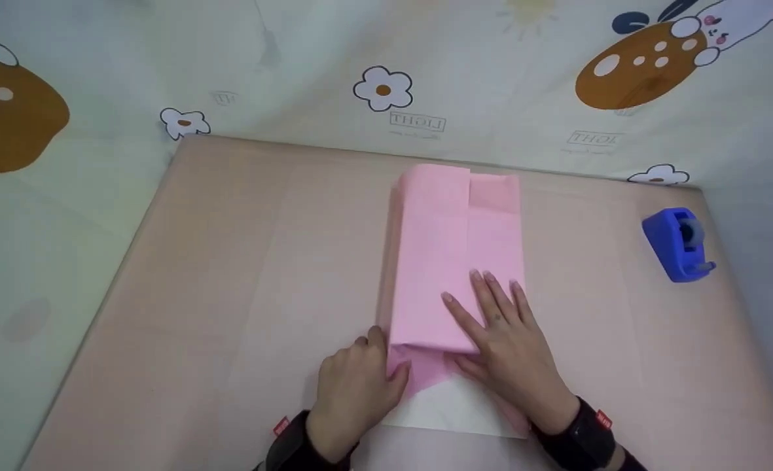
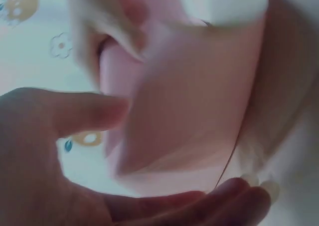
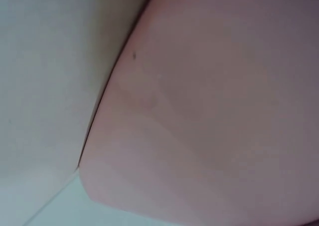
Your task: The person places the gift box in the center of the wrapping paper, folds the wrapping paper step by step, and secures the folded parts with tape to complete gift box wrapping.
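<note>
A long block-shaped package wrapped in pink paper [image 1: 432, 261] lies lengthwise before me, with a lengthwise overlap seam on its upper face. At its near end the paper [image 2: 189, 91] is partly folded in, and a white flap [image 1: 458, 409] spreads toward me. My left hand [image 1: 357, 383] is at the near left corner, its thumb touching the folded end and its fingers along the left side. My right hand [image 1: 514, 333] rests on top near the right edge, fingers spread and thumb at the near end. Pink paper [image 3: 199, 111] fills most of the right wrist view.
A blue tape dispenser [image 1: 677, 245] stands at the right of the pale pinkish table [image 1: 281, 261]. Behind the table hangs a light cloth [image 1: 294, 59] printed with flowers and rabbits. Black bands [image 1: 576, 435] are around both wrists.
</note>
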